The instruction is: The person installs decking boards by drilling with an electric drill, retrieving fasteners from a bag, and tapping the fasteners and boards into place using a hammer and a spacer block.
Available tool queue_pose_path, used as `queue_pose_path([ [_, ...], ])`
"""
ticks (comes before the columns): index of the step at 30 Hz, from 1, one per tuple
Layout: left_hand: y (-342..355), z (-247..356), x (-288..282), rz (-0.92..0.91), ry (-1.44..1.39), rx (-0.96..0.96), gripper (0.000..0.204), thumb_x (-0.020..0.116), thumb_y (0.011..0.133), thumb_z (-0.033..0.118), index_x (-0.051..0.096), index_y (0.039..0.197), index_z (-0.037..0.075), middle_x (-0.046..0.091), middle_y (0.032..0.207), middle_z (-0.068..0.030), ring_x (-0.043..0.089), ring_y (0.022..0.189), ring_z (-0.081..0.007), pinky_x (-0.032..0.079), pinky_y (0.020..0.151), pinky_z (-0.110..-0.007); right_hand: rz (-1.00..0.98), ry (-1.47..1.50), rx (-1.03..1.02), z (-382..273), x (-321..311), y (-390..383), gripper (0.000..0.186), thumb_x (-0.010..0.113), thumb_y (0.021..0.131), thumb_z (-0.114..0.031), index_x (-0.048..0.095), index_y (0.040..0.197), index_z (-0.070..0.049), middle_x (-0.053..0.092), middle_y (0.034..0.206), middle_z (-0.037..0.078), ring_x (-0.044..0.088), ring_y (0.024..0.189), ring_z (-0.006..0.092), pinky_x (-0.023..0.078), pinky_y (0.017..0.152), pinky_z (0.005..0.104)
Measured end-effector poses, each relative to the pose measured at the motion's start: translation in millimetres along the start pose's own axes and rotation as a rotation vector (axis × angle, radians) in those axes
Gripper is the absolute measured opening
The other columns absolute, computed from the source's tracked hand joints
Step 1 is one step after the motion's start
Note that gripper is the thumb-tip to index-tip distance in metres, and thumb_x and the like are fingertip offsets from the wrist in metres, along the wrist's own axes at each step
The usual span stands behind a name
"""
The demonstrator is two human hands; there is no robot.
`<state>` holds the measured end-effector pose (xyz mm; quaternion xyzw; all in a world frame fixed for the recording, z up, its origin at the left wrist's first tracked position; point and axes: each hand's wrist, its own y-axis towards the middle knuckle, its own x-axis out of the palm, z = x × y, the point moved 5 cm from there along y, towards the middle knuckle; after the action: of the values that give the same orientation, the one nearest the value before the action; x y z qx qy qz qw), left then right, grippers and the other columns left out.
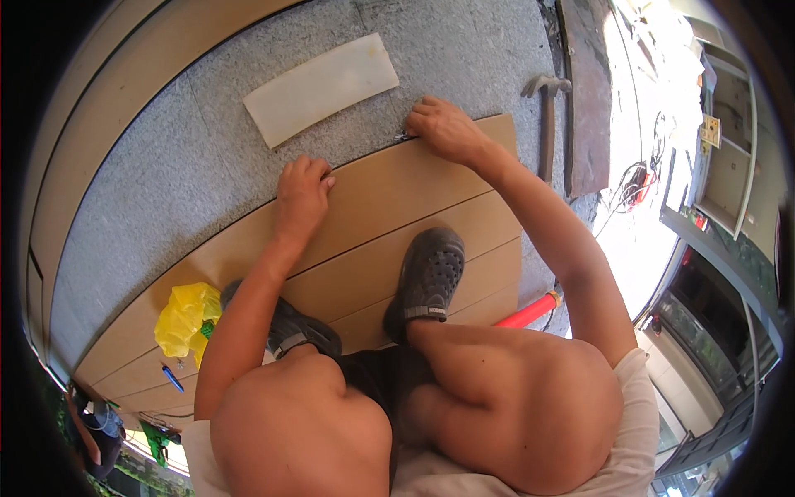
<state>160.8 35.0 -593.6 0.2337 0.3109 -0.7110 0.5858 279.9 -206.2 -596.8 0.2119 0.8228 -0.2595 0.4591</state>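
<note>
Long brown planks [373,187] lie side by side under my feet on the grey floor. My left hand [304,197] rests at the far edge of the outermost plank, its fingers curled over that edge. Further right along the same edge is my right hand [447,131], with its fingers bent together. A small shiny metal piece [402,136] pokes out beside its fingertips, too small to name surely. Just beyond the planks lies a pale rectangular board [323,89], flat on the floor.
A claw hammer [547,124] lies at the right beside a dark slab [586,99]. A red tube [528,311] is next to my right knee. At the left are a yellow plastic bag [187,319] and a blue pen [173,378]. Cables [636,184] trail at the far right.
</note>
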Motion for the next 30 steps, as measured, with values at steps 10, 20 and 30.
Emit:
queue_pose_path([
  [10, 2.7, -5.2, 3.1, -0.026, -0.032, 0.004, 0.013, 0.071, 0.087, 0.010, 0.063, 0.095, 0.005, 0.059, 0.096, -0.0123, 0.055, 0.096, -0.0351, 0.046, 0.086, -0.045, 0.124, 0.205, 0.134, -10.6, 2.7, -6.7, 0.012, 0.064, 0.085, -0.002, 0.071, 0.092, -0.007, 0.068, 0.098, 0.009, 0.061, 0.103, 0.0314, 0.051, 0.091, 0.0414],
  [20, 3.1, -7.4, 1.7, -0.044, 0.017, 0.007, 0.013, 0.072, 0.088, 0.011, 0.064, 0.097, 0.006, 0.060, 0.097, -0.0130, 0.056, 0.097, -0.0356, 0.046, 0.086, -0.046, -0.067, 0.003, 0.045, -29.8, -0.3, 13.3, 0.020, 0.064, 0.078, 0.000, 0.075, 0.093, -0.007, 0.070, 0.099, 0.010, 0.063, 0.106, 0.0315, 0.053, 0.092, 0.0409],
  [30, 9.4, -23.6, 2.5, -0.190, -0.035, -0.061, 0.020, 0.074, 0.086, 0.012, 0.066, 0.102, 0.005, 0.063, 0.101, -0.0123, 0.059, 0.103, -0.0364, 0.047, 0.090, -0.045, 0.154, 0.165, 0.192, -7.6, -4.5, -15.6, 0.020, 0.063, 0.084, -0.002, 0.074, 0.100, -0.007, 0.071, 0.104, 0.011, 0.063, 0.107, 0.0324, 0.052, 0.093, 0.0409],
])
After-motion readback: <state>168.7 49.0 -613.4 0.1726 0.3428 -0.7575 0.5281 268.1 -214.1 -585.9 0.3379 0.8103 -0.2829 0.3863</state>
